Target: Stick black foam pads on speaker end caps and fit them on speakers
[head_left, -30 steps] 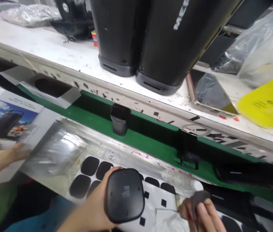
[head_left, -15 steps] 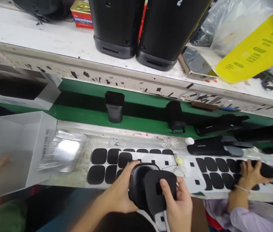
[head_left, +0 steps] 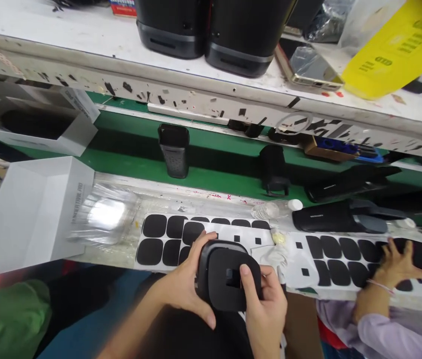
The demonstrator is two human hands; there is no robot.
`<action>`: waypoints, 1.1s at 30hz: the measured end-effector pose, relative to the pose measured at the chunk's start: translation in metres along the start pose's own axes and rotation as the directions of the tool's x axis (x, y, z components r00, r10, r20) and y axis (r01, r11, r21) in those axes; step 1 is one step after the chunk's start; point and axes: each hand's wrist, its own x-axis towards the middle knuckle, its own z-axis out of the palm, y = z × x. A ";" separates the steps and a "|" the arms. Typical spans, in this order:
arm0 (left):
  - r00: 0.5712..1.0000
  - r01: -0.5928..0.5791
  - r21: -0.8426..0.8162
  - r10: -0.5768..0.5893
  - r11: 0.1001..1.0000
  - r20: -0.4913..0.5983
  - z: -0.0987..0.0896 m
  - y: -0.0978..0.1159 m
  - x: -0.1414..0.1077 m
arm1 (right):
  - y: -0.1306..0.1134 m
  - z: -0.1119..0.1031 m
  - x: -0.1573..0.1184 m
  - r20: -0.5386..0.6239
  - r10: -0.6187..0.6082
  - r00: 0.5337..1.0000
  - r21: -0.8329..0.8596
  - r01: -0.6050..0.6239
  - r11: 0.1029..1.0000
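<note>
My left hand (head_left: 181, 286) grips the black housing (head_left: 204, 259) by its side, thumb and fingers around the rounded end that faces me. In my right hand (head_left: 266, 304) is a black rounded-square pad (head_left: 220, 262) with a small square hole, pinched at its right edge. The pad lies over the end of the housing and covers most of it. Whether it is stuck down I cannot tell. Just behind my hands lies a white backing sheet (head_left: 246, 232) with more black pads (head_left: 154, 226).
At right a co-worker's hand (head_left: 397, 264) rests on a dark object beside another pad sheet (head_left: 296, 259). A white box (head_left: 42, 209) and clear plastic bags (head_left: 102, 217) lie left. Bottle (head_left: 272, 209) and black housings (head_left: 341, 219) lie behind; a shelf (head_left: 83, 45) overhangs.
My right hand has brought the pad leftward onto the housing's end, so they now overlap closely. A person's hand at the white box on the left has gone from view.
</note>
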 end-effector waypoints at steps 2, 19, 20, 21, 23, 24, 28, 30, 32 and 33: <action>0.979 -0.098 -0.091 0.080 0.991 -0.186 0.012 -0.001 0.001 | -0.003 0.002 -0.002 0.016 -0.027 0.999 -0.006 0.028 1.000; 0.879 -0.198 -0.214 0.077 0.956 -0.470 0.051 -0.004 -0.002 | -0.010 -0.008 0.005 0.106 -0.132 0.986 -0.165 0.148 0.975; 0.879 -0.194 -0.214 0.072 0.957 -0.471 0.051 -0.004 -0.002 | -0.011 -0.007 0.004 0.109 -0.136 0.985 -0.164 0.153 0.974; 0.881 -0.187 -0.211 0.068 0.959 -0.469 0.052 -0.004 -0.002 | -0.012 -0.007 0.004 0.109 -0.141 0.984 -0.163 0.158 0.974; 0.887 -0.173 -0.204 0.063 0.964 -0.457 0.051 -0.003 -0.002 | -0.015 -0.006 0.003 0.107 -0.154 0.982 -0.160 0.170 0.972; 0.891 -0.170 -0.200 0.064 0.965 -0.449 0.051 -0.003 -0.003 | -0.016 -0.006 0.003 0.105 -0.164 0.981 -0.158 0.180 0.971; 0.901 -0.174 -0.194 0.077 0.965 -0.428 0.050 -0.003 -0.003 | -0.018 -0.005 0.003 0.112 -0.207 0.972 -0.165 0.224 0.960; 0.898 -0.178 -0.196 0.077 0.964 -0.433 0.050 -0.004 -0.002 | -0.018 -0.005 0.004 0.119 -0.234 0.965 -0.184 0.253 0.950; 0.893 -0.181 -0.198 0.076 0.963 -0.444 0.050 -0.004 0.000 | -0.018 -0.005 0.005 0.118 -0.258 0.959 -0.202 0.278 0.939; 0.889 -0.184 -0.200 0.076 0.962 -0.451 0.051 -0.004 0.001 | -0.018 -0.005 0.005 0.117 -0.267 0.957 -0.204 0.286 0.936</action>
